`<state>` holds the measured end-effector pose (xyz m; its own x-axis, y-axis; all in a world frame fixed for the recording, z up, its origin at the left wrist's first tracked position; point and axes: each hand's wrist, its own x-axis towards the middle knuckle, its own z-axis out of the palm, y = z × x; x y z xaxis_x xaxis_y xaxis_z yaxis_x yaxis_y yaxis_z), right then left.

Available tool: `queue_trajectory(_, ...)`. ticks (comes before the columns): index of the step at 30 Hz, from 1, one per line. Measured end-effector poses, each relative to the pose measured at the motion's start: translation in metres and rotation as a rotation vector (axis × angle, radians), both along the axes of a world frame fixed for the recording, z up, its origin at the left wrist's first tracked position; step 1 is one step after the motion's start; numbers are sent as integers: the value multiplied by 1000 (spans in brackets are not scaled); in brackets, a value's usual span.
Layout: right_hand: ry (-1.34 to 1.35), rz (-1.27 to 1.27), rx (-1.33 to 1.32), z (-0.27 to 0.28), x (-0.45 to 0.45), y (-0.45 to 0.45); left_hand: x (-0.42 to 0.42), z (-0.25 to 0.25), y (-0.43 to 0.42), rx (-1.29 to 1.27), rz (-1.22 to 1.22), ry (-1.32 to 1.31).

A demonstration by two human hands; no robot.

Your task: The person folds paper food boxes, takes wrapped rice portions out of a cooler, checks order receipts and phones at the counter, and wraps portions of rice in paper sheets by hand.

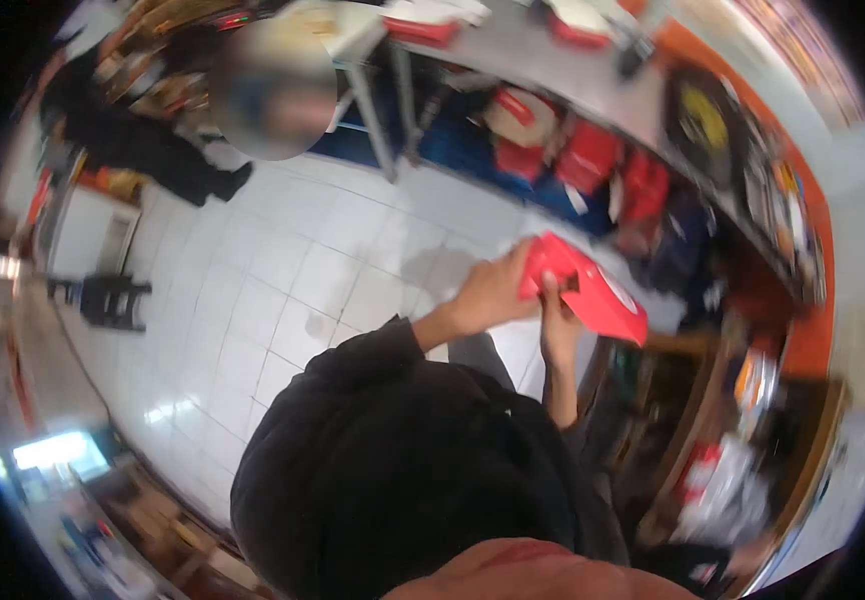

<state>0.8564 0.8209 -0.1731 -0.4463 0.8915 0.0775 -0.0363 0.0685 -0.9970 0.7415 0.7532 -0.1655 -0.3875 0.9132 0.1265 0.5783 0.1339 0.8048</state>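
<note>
Holding what, right now, with both hands?

A red bag (604, 302) is held up in the air, a bit right of the middle, over the floor. One end is gripped by the left hand (492, 288). Just beside it, the bag is pinched by the right hand (558, 318), and a thumb is laid on the near side, by a dark gap.

Can all the fingers be seen?

Not all. Some are hidden by the bag, and the tips are blurred, so how hard it is squeezed cannot be told.

Which edges are found close by?

Past the bag, a long slanted edge is made by the gray table (552, 62). Red bundles (589, 157) are kept under it. The pointed end of the bag is aimed to the lower right, where a hard edge is made by the wooden shelf (697, 385). The bag is held apart from both.

And where is room to move seen?

On the left, where a wide stretch of white floor (252, 270) is seen. It is edged by a dark stool (112, 300) at the far left. Near the top left, a person in black (142, 150) is seen, well apart from the hands.
</note>
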Motion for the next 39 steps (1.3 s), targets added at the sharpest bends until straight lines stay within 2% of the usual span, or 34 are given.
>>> queue_trajectory(1, 40, 17, -51, 5, -21, 14, -18, 4, 13, -4, 36, 13)
queue_trajectory(4, 133, 50, 20, 11, -81, 44, -63, 7, 45, -48, 130, -14)
queue_trajectory(7, -170, 320, 98, -7, -129, 85, -96, -6, 69, -94, 312, -167)
queue_trajectory(9, -174, 402, 117, -14, -168, 106, -127, -13, 81, -84, 414, -195)
queue_trajectory(12, -97, 483, 110, -15, -229, 134, -180, -25, 106, 6, 420, -288)
queue_trajectory(14, -260, 464, 312, -9, -265, 157, -220, -35, 128, 43, 336, -392)
queue_trajectory(15, -350, 449, 417, -7, -280, 167, -241, -39, 136, 59, 220, -355)
queue_trajectory(16, -295, 344, 474, -9, -298, 178, -268, -40, 150, 93, 103, -304)
queue_trajectory(18, -281, 238, 368, -5, -332, 210, -322, -50, 177, 178, -68, -147)
queue_trajectory(20, -309, 178, 213, 14, -362, 239, -382, -40, 207, 143, 24, -48)
queue_trajectory(21, -316, 135, 291, 14, -378, 257, -417, -35, 227, 129, 68, 6)
queue_trajectory(23, -352, 63, 440, 8, -400, 283, -477, -41, 260, 39, 313, 350)
queue_trajectory(25, -441, 91, 395, 10, -425, 299, -531, -74, 292, 145, 454, 654)
queue_trajectory(27, -502, 137, 343, 23, -461, 318, -561, -97, 303, -252, 227, 561)
queue_trajectory(28, -461, 107, 453, 16, -479, 330, -577, -108, 309, -443, 120, 512)
queue_trajectory(29, -419, 92, 515, 19, -501, 344, -579, -123, 301, -83, 209, 562)
queue_trajectory(30, -373, 76, 574, 21, -523, 358, -573, -98, 290, -96, 190, 521)
queue_trajectory(31, -328, 61, 626, 22, -548, 371, -564, -78, 275, -74, 239, 609)
queue_trajectory(33, -337, 108, 546, 18, -608, 401, -543, -13, 240, -182, 275, 551)
queue_trajectory(34, -459, 114, 461, 8, -643, 417, -536, 2, 222, -178, 315, 578)
queue_trajectory(35, -435, 121, 456, -22, -680, 437, -531, 25, 205, -199, 322, 482)
queue_trajectory(37, -555, 181, 601, -79, -738, 464, -523, 54, 183, -215, 400, 370)
queue_trajectory(39, -763, 229, 536, -117, -770, 473, -511, 71, 171, -267, 493, 307)
